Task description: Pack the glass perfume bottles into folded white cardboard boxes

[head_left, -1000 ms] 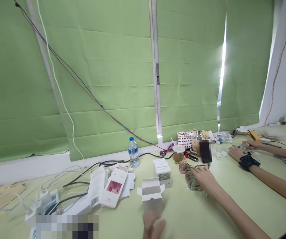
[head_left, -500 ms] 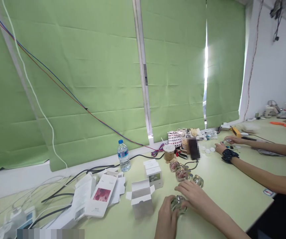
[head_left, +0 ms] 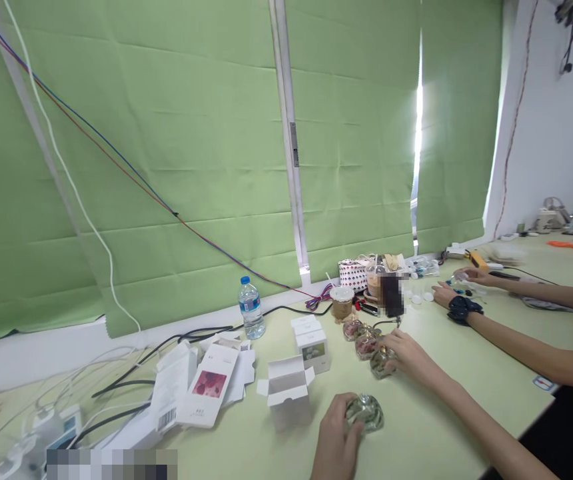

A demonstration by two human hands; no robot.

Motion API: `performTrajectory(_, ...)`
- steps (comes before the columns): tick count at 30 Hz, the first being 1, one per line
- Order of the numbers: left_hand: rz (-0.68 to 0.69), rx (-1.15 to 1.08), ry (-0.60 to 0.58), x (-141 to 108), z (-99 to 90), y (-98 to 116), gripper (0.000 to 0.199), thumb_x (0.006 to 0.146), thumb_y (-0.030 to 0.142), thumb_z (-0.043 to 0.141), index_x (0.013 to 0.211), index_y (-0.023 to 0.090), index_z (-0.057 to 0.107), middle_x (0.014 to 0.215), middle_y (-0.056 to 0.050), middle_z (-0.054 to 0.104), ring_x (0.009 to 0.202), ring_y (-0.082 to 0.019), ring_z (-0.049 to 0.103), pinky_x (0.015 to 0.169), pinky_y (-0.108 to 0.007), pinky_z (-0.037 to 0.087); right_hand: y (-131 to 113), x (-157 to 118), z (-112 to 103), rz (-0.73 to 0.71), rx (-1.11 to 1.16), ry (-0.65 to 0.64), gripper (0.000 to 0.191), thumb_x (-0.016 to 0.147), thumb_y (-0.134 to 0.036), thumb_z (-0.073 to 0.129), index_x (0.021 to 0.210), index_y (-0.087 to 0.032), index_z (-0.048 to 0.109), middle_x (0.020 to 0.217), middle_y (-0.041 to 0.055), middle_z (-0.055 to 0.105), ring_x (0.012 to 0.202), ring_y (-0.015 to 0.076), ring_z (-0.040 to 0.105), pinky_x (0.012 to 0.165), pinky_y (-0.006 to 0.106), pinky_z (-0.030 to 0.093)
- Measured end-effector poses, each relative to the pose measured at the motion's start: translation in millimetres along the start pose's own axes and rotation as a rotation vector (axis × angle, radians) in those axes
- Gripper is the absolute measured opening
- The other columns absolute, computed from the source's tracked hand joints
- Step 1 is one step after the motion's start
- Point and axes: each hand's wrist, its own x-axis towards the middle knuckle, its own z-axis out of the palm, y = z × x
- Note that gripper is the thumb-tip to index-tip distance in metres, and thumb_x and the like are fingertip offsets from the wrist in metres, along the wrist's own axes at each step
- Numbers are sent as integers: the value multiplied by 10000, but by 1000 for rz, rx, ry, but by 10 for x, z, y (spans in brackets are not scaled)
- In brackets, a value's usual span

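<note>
My left hand (head_left: 337, 433) is curled around the left side of a round clear glass bottle (head_left: 370, 415) with a greenish tint, which sits low over the table. My right hand (head_left: 409, 355) reaches farther forward, its fingers closed on a second greenish glass bottle (head_left: 380, 364). That bottle stands at the near end of a short row, beside a pink-tinted glass bottle (head_left: 366, 346) and another pink one (head_left: 352, 329) behind it. Left of my left hand is an open white box (head_left: 289, 402) with its flaps up.
Closed white boxes (head_left: 311, 347) stand behind the open one. Flattened cartons (head_left: 209, 387) and cables lie to the left. A water bottle (head_left: 251, 310) and a lidded cup (head_left: 341, 303) stand at the back. A co-worker's hands (head_left: 445, 295) handle small parts at right.
My right hand has left the bottle in my left hand and moved forward to the other greenish bottle. That bottle now sits closer to the pink ones. The view has shifted slightly.
</note>
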Motion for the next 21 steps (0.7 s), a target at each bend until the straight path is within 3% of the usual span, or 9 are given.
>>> performTrajectory(6,1,2,-3,-24,-3,33,368,733,54,493,1069,178,581,1055,-70,653,1002,-225,585,912,-325,427,0,142,74,11,75,61,244,752,-251,667,988,-224,614,1052,82,627,1008,280,543,873,400,436)
performTrajectory(11,-19,13,-13,-6,-9,60,347,743,69,493,1064,170,583,1051,-88,656,997,-239,586,903,-339,432,240,25,-30,160,142,133,206,915,-328,402,965,-227,574,1022,100,614,953,255,584,857,394,455)
performTrajectory(15,9,4,-10,14,-17,42,323,754,91,501,1056,171,582,1028,-83,656,978,-238,588,894,-333,435,341,-126,1,260,183,71,193,842,-284,449,950,-216,593,982,81,632,826,224,625,780,344,487)
performTrajectory(21,31,19,-19,10,-8,-8,308,762,100,503,1053,170,573,1032,-92,644,982,-241,580,900,-347,434,217,-204,150,302,218,10,205,767,-203,445,904,-212,597,939,63,659,864,221,617,773,303,463)
